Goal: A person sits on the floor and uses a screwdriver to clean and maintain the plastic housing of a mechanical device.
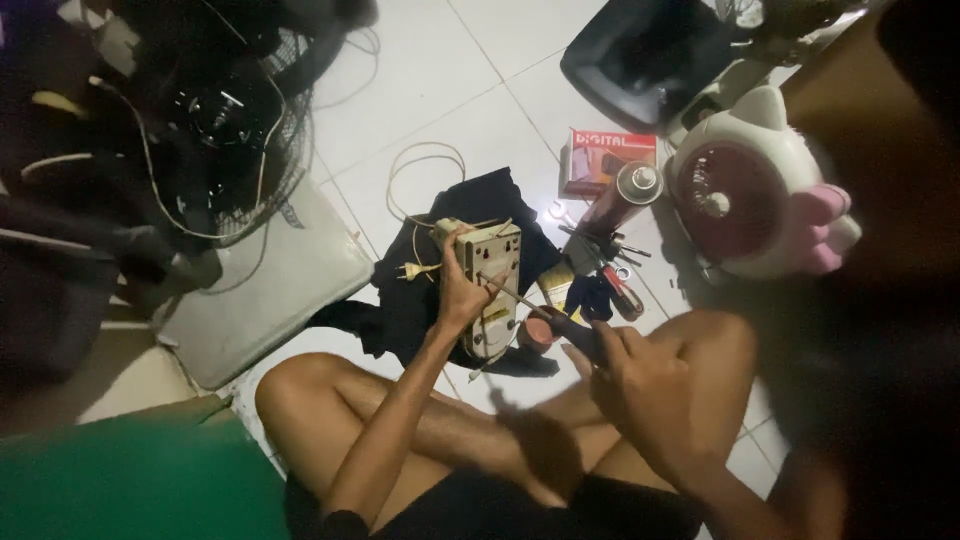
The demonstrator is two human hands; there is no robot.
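White tiled floor (480, 90). Black cloth (420, 290) spread at centre, white cable (420, 165) looped just beyond it. Right of the cloth: small red box (608, 158), spray can (625, 195), loose screwdrivers (610, 280). Farther right, a white and pink fan (760, 200). Left: flat white panel (270, 285). Dark fan grille (230, 120) at far left.

Screwdriver (530, 305) on handheld beige device (488, 285)

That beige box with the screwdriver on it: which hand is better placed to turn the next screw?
Probably the right hand: it already grips the screwdriver, whose tip rests on the beige box. The left hand is busy steadying the box.
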